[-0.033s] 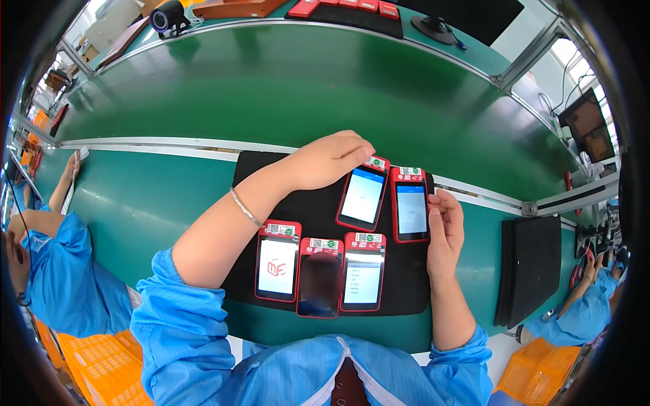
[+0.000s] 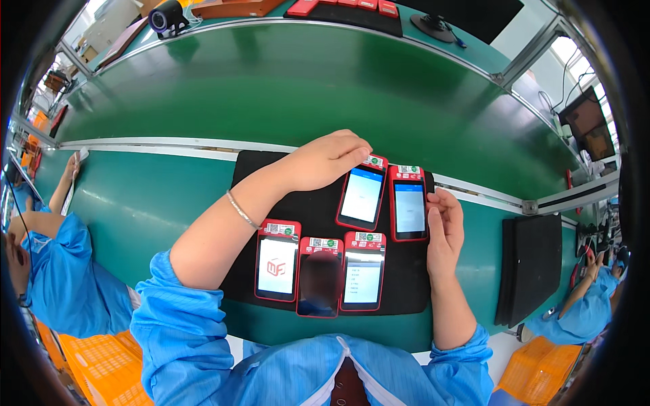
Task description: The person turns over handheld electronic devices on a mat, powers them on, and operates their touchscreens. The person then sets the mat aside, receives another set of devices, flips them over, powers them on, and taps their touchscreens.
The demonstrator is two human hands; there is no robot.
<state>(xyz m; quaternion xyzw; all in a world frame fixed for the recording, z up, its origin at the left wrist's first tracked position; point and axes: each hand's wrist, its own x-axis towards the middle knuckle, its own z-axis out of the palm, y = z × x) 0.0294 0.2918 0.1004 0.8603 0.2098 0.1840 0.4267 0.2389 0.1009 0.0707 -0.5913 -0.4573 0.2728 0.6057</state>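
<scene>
Several red handheld payment terminals lie face up on a black mat (image 2: 271,181). My left hand (image 2: 332,160) reaches across to the top end of a tilted payment terminal (image 2: 362,196) with a lit screen; its thumb rests at the top edge, and the other fingers are hidden behind. My right hand (image 2: 445,227) is at the right edge of another lit terminal (image 2: 409,210), fingers loosely bent and thumb apart from them. Nearer me are a terminal with a red logo (image 2: 276,267), a dark-screened terminal (image 2: 319,284) and one showing a list (image 2: 363,277).
A green bench top (image 2: 156,189) spreads around the mat, with a white rail behind. Black flat panels or mats (image 2: 531,271) lie stacked at right. A raised shelf holds a camera (image 2: 167,19) and a monitor stand (image 2: 433,28). Co-workers in blue sleeves (image 2: 74,284) sit at both sides.
</scene>
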